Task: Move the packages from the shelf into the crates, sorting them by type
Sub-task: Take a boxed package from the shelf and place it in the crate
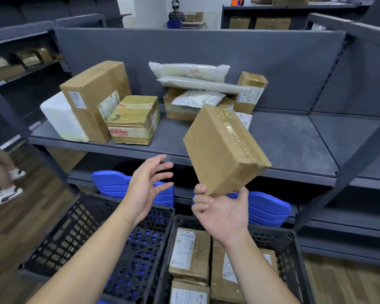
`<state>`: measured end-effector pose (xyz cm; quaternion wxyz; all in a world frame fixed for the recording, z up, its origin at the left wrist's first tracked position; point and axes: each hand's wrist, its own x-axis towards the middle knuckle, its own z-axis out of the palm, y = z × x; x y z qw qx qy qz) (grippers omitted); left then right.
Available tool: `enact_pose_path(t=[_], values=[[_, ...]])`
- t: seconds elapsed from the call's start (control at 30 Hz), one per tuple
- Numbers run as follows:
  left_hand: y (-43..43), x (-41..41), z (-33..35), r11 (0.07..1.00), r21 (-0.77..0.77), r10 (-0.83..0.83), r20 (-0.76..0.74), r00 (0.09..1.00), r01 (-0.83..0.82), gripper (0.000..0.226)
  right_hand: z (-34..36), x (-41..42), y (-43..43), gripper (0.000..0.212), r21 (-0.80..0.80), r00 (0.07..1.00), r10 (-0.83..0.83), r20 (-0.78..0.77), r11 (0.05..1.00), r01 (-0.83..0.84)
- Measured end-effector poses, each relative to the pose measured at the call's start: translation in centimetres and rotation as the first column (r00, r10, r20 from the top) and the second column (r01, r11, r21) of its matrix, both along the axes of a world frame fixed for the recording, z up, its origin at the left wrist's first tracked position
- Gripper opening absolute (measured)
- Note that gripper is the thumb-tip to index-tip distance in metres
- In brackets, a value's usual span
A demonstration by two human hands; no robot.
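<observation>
Packages sit in two groups on the grey shelf (283,145). At the far left of the floor stand another person's legs in white shoes (6,194). On the shelf's left end a white foam box (62,118) touches a tall cardboard box (94,97), with a taped yellowish box (133,119) just beside it. Below, the black left crate (75,229) stands on the floor. The left grip (145,189) hovers above it, open, fingers spread and holding nothing. Further right on the shelf, white plastic bags (189,72) lie stacked on a low carton (176,108). In front of them, off the shelf and tilted in the air, is a brown taped box (224,150). The right grip (222,211) pinches its lower corner between thumb and fingers, palm towards the camera. Behind it a small labelled box (250,93) leans against the shelf's back panel. The black right crate (291,255), touching the left one, holds several cardboard boxes (191,249). Blue bins (270,207) are stacked under the shelf.
</observation>
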<state>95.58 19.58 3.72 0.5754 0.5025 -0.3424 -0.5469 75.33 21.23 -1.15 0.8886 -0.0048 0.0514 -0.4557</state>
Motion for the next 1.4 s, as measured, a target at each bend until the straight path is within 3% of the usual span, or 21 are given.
enact_pose_path(t=[0.1,0.2,0.33,0.47,0.53,0.6,0.67,0.7,0.77,0.87,1.0,1.07,1.13,1.17,1.2,1.27,1.33,1.4], values=[[-0.1,-0.1,0.4,0.999,-0.026,-0.025,0.023,0.999,0.025,0.038,1.1,-0.4,-0.2,0.074,-0.107,0.970,-0.083,-0.230,0.992,0.060],[-0.7,-0.2,0.3,0.999,-0.038,-0.030,0.100,0.995,0.033,0.032,1.9,-1.2,-0.2,0.072,-0.222,0.857,-0.230,-0.461,0.965,0.139],[-1.5,-0.7,0.3,0.994,0.009,-0.111,0.263,0.958,0.113,0.041,2.4,-3.0,0.0,0.092,-0.420,0.518,-0.456,-0.724,0.887,0.194],[-1.6,-1.9,0.4,0.979,0.058,-0.206,0.304,0.930,0.198,0.043,2.4,-4.5,0.1,0.094,-0.544,0.220,-0.572,-0.790,0.820,0.176],[-1.5,-2.6,0.3,0.969,0.071,-0.247,0.282,0.927,0.237,0.044,2.5,-4.7,0.4,0.101,-0.604,0.012,-0.613,-0.790,0.782,0.153],[-1.6,-3.1,0.1,0.960,0.087,-0.280,0.248,0.927,0.267,0.044,2.0,-4.4,0.7,0.112,-0.689,-0.323,-0.632,-0.704,0.719,0.096],[-1.8,-3.5,-0.1,0.954,0.112,-0.298,0.221,0.929,0.279,0.042,0.9,-4.3,0.8,0.109,-0.837,-0.650,-0.657,-0.383,0.544,-0.056],[-1.8,-3.6,-0.2,0.951,0.127,-0.303,0.215,0.928,0.281,0.040,0.3,-4.3,0.7,0.106,-0.888,-0.747,-0.640,-0.180,0.433,-0.157],[-1.9,-3.8,-0.4,0.949,0.154,-0.305,0.230,0.924,0.275,0.037,-1.0,-4.4,0.4,0.096,-0.905,-0.818,-0.560,0.132,0.268,-0.330],[-1.8,-3.6,-0.7,0.949,0.167,-0.303,0.248,0.920,0.268,0.033,-1.5,-4.3,0.3,0.079,-0.899,-0.830,-0.478,0.289,0.163,-0.406],[-1.9,-3.2,-0.7,0.942,0.151,-0.328,0.231,0.916,0.299,0.022,-1.6,-4.2,0.2,0.076,-0.904,-0.820,-0.482,0.310,0.119,-0.411],[-2.0,-3.1,-0.7,0.944,0.151,-0.321,0.224,0.920,0.292,0.025,-1.7,-4.3,0.2,0.080,-0.914,-0.814,-0.518,0.262,0.138,-0.382],[-2.3,-3.3,-0.6,0.951,0.152,-0.296,0.206,0.933,0.268,0.029,-1.0,-4.2,0.4,0.094,-0.932,-0.754,-0.656,0.014,0.265,-0.248],[-2.4,-3.4,-0.6,0.954,0.150,-0.285,0.183,0.941,0.260,0.032,-0.4,-4.3,0.6,0.101,-0.907,-0.662,-0.721,-0.206,0.395,-0.149],[-2.6,-3.4,-0.5,0.957,0.144,-0.275,0.158,0.949,0.253,0.034,0.4,-4.4,0.7,0.105,-0.840,-0.510,-0.744,-0.432,0.537,-0.072],[-2.8,-3.4,-0.4,0.960,0.118,-0.269,0.119,0.956,0.255,0.037,1.5,-4.8,0.6,0.103,-0.675,-0.120,-0.669,-0.734,0.737,0.020],[-2.9,-3.2,-0.3,0.950,0.077,-0.308,0.078,0.948,0.302,0.046,1.8,-5.7,0.2,0.098,-0.543,0.184,-0.547,-0.817,0.836,0.071],[-2.7,-3.1,0.0,0.924,0.051,-0.381,0.070,0.922,0.378,0.068,1.8,-6.4,-0.1,0.088,-0.510,0.269,-0.498,-0.825,0.860,0.027]])
